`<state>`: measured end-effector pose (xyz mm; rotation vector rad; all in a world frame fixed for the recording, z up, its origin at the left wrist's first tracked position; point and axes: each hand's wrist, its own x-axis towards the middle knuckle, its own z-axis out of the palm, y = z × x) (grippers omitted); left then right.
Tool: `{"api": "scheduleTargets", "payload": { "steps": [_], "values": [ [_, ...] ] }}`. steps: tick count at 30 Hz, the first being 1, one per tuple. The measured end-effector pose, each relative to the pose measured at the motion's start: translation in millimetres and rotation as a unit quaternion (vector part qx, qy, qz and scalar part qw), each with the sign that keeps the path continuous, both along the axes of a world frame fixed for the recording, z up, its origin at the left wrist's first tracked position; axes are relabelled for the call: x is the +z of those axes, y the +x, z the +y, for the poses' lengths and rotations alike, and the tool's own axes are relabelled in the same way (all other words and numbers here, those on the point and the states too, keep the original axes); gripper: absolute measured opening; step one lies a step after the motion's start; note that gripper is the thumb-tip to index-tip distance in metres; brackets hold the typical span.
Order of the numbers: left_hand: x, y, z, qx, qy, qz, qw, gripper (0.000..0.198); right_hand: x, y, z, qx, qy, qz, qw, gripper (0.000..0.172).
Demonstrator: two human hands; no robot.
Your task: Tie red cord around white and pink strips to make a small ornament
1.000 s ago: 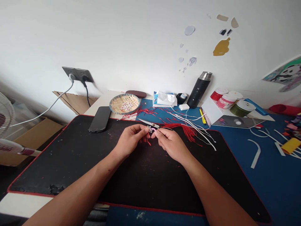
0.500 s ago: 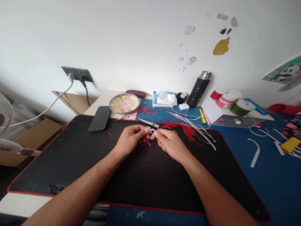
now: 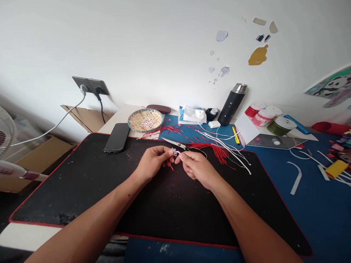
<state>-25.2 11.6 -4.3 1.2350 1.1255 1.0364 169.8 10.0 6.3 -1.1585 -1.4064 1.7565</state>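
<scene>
Over the black mat [image 3: 175, 212], my left hand [image 3: 154, 160] pinches a small white looped cord knot [image 3: 174, 152] between thumb and fingertips. A short red cord end [image 3: 172, 168] hangs below those fingers. My right hand [image 3: 196, 163] is closed close beside it, its thumb and forefinger pinching a pink piece [image 3: 178, 152] that joins the white knot; most of this piece is hidden by the fingers. Scissors [image 3: 175, 143] lie just behind both hands, their handles partly under a bundle of red cords [image 3: 216, 149].
Behind the mat are a woven basket [image 3: 146, 120] holding small bits, a tissue pack [image 3: 192, 115] and a black thermos [image 3: 233, 104]. A phone [image 3: 117, 138] lies at left. White cords [image 3: 233, 149] and thread spools [image 3: 282, 125] are at right.
My hands stay in nearly the same place, still pinching the knot and the pink piece. The two hands' fingertips have shifted slightly, and the red cord end has moved a little left.
</scene>
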Motion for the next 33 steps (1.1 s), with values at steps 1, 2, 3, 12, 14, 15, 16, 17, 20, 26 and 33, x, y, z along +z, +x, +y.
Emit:
{"api": "scheduleTargets", "payload": {
  "steps": [1,2,3,12,14,15,16,17,20,26,33],
  "values": [
    [0.0,0.0,0.0,0.001,0.001,0.001,1.000,0.039,-0.2,-0.1,0.0,0.001,-0.008,0.007,1.000,0.036],
    [0.2,0.0,0.0,0.003,0.002,0.001,1.000,0.039,-0.5,-0.2,0.0,0.001,-0.014,0.013,1.000,0.036],
    [0.4,-0.1,0.0,0.003,0.003,0.002,1.000,0.039,-0.9,-0.2,0.1,0.003,-0.019,0.018,1.000,0.036],
    [3.6,-2.9,-1.1,0.001,0.024,0.023,0.999,0.039,-0.5,-0.9,-0.3,0.008,-0.030,0.033,0.999,0.038],
    [3.2,-3.2,-0.8,0.000,0.024,0.026,0.999,0.040,-1.1,-1.4,-0.4,0.006,-0.023,0.026,0.999,0.038],
    [2.9,-3.2,-0.5,0.000,0.024,0.028,0.999,0.041,-1.5,-1.7,-0.4,0.005,-0.020,0.023,1.000,0.039],
    [2.6,-3.1,-0.3,0.001,0.025,0.029,0.999,0.041,-2.0,-1.9,-0.5,0.004,-0.017,0.021,1.000,0.039],
    [2.2,-3.0,-0.1,0.002,0.026,0.030,0.999,0.041,-2.3,-2.2,-0.5,0.003,-0.014,0.020,1.000,0.039],
    [1.7,-2.7,0.2,0.005,0.026,0.030,0.999,0.042,-2.5,-2.5,-0.4,0.003,-0.015,0.019,1.000,0.037],
    [3.7,-2.9,-0.7,0.002,0.024,0.036,0.999,0.042,-2.9,-1.9,-0.1,0.007,-0.026,0.018,0.999,0.035],
    [3.2,-2.3,-1.2,0.002,0.014,0.029,0.999,0.036,-3.1,-2.9,-0.7,0.004,-0.003,-0.010,1.000,0.035]
  ]
}}
